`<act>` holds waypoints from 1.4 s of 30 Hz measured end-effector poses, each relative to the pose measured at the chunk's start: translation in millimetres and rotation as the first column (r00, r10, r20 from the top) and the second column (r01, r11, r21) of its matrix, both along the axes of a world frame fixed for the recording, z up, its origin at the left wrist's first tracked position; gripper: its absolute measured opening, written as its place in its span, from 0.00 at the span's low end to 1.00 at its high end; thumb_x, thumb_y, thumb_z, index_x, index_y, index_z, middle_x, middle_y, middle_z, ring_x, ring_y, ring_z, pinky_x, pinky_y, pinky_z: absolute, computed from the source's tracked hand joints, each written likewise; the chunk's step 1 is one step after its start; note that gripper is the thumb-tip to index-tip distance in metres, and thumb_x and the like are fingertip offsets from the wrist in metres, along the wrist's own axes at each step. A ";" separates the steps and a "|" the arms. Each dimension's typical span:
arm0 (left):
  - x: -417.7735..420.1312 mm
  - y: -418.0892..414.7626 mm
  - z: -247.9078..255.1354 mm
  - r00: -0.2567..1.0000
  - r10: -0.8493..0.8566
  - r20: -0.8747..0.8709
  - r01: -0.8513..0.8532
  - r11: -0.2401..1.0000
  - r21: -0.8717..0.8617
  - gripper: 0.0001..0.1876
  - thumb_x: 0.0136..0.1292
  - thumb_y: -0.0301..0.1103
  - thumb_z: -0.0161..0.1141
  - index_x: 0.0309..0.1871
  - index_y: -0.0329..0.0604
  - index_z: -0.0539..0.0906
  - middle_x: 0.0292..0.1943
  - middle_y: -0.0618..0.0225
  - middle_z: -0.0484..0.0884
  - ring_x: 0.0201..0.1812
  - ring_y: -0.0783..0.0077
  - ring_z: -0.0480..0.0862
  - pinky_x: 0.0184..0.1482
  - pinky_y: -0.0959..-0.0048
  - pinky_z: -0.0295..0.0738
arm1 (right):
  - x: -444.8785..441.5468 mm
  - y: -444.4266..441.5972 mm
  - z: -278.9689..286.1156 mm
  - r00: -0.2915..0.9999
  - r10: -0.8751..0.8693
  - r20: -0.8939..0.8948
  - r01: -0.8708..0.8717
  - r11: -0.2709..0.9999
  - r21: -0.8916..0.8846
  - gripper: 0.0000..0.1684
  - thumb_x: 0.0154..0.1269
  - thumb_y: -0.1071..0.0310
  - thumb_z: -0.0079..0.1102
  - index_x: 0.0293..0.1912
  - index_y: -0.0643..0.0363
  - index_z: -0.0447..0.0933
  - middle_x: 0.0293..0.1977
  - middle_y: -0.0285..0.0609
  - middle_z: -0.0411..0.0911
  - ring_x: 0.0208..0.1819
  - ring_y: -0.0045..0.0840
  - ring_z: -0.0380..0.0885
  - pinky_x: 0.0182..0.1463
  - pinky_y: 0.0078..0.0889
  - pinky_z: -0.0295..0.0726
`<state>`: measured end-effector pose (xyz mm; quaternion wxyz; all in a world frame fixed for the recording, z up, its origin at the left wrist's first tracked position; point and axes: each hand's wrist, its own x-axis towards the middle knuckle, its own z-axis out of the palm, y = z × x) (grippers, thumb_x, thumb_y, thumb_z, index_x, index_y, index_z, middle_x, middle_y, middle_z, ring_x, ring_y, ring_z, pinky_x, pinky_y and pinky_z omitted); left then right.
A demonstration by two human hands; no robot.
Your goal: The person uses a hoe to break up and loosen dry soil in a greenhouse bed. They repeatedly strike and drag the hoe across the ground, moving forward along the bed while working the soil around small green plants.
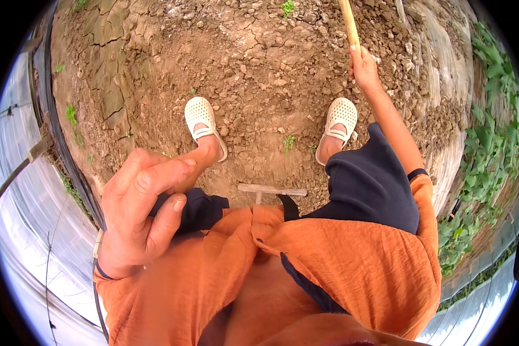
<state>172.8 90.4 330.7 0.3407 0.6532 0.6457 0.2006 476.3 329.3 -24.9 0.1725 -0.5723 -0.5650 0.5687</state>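
Observation:
My left hand is raised close to the camera at the lower left, its fingers loosely bent and nothing visible in it. Out at the upper right, my right hand is closed round a pale wooden handle. The handle runs up past the top edge of the picture, so its far end is hidden. Below both hands lies brown, cloddy soil. Between my legs a wooden T-shaped piece shows, its lower part covered by my orange shirt.
Cream perforated clogs are on my feet, set apart on the soil. Translucent plastic sheeting and green leafy plants run along the right. A dark tube or cord and a plastic film wall border the left. Small weeds dot the ground.

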 end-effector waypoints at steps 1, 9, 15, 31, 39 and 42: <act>-0.2 0.7 0.3 1.000 -0.006 0.007 0.006 1.000 -0.001 0.18 0.55 0.18 0.60 0.51 0.34 0.80 0.36 0.59 0.80 0.32 0.65 0.81 0.35 0.71 0.76 | 6.8 -2.4 -8.1 1.000 0.005 0.005 -0.005 0.999 -0.040 0.21 0.77 0.48 0.50 0.41 0.58 0.73 0.22 0.31 0.70 0.19 0.14 0.67 0.23 0.22 0.68; -12.2 -9.9 1.7 0.998 0.062 -0.004 -0.062 0.998 -0.016 0.17 0.56 0.20 0.60 0.50 0.32 0.80 0.37 0.58 0.81 0.35 0.63 0.81 0.38 0.69 0.77 | 117.5 -119.1 -52.5 0.998 0.012 0.062 -0.011 1.000 -0.026 0.17 0.79 0.52 0.48 0.39 0.55 0.71 0.19 0.25 0.64 0.18 0.10 0.60 0.21 0.19 0.60; -14.6 -8.5 0.6 0.999 0.040 0.000 -0.039 0.999 -0.032 0.16 0.56 0.20 0.60 0.50 0.32 0.80 0.38 0.57 0.82 0.35 0.63 0.82 0.37 0.69 0.77 | 87.0 -116.2 -24.9 0.994 0.020 0.110 -0.034 0.991 0.127 0.16 0.78 0.55 0.51 0.38 0.57 0.72 0.22 0.27 0.67 0.22 0.13 0.62 0.25 0.21 0.64; -21.0 -9.0 -4.1 0.999 0.011 0.039 -0.012 1.000 0.027 0.13 0.61 0.28 0.59 0.47 0.32 0.80 0.37 0.57 0.79 0.32 0.68 0.77 0.34 0.72 0.73 | 94.9 -134.1 -31.8 0.972 0.068 0.223 -0.100 0.986 0.133 0.15 0.76 0.57 0.54 0.43 0.60 0.73 0.23 0.40 0.73 0.25 0.25 0.73 0.32 0.35 0.74; -18.1 -9.6 -3.5 0.999 -0.023 0.045 0.020 0.999 0.047 0.12 0.62 0.29 0.59 0.47 0.33 0.80 0.36 0.57 0.80 0.32 0.65 0.79 0.35 0.70 0.74 | 71.4 -88.5 -59.5 0.996 0.061 0.071 -0.052 0.992 -0.117 0.17 0.78 0.53 0.51 0.42 0.59 0.74 0.20 0.28 0.69 0.20 0.12 0.65 0.23 0.23 0.66; -23.3 -9.0 -4.5 0.999 -0.018 0.051 0.015 0.999 0.051 0.12 0.61 0.28 0.60 0.47 0.33 0.80 0.37 0.57 0.81 0.32 0.64 0.80 0.35 0.69 0.75 | 114.8 -128.1 -67.4 0.999 -0.020 0.045 0.025 0.992 -0.125 0.15 0.78 0.56 0.52 0.42 0.59 0.73 0.23 0.28 0.69 0.24 0.13 0.66 0.27 0.22 0.67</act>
